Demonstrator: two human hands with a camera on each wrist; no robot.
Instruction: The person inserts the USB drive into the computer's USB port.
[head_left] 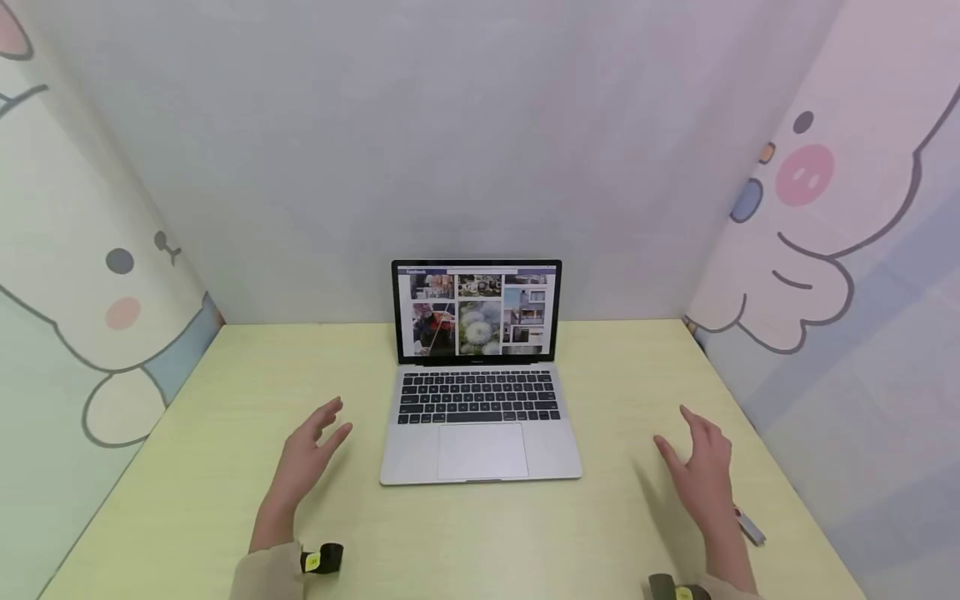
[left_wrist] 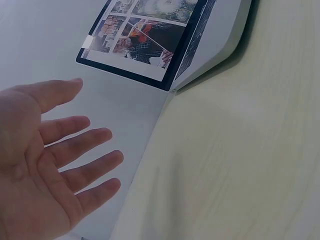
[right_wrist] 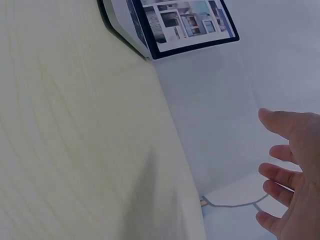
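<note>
An unfolded laptop (head_left: 482,452) stands on the pale table, its lit screen (head_left: 478,313) showing a page of pictures. To its left, the left hand (head_left: 303,457) hovers above the table, touching nothing. In the left wrist view that hand (left_wrist: 55,160) has its fingers spread and its palm bare. The right hand (head_left: 703,471) is held over the table to the right of the laptop, thumb and fingers apart. The right wrist view shows this hand (right_wrist: 295,172) with relaxed, slightly bent fingers and nothing in it.
A small grey and red object (head_left: 748,527) lies on the table (head_left: 510,542) beside the right wrist, partly hidden by it. A plain grey curtain (head_left: 480,125) hangs behind the table; cartoon-printed cloths hang at the left (head_left: 67,250) and right (head_left: 847,208).
</note>
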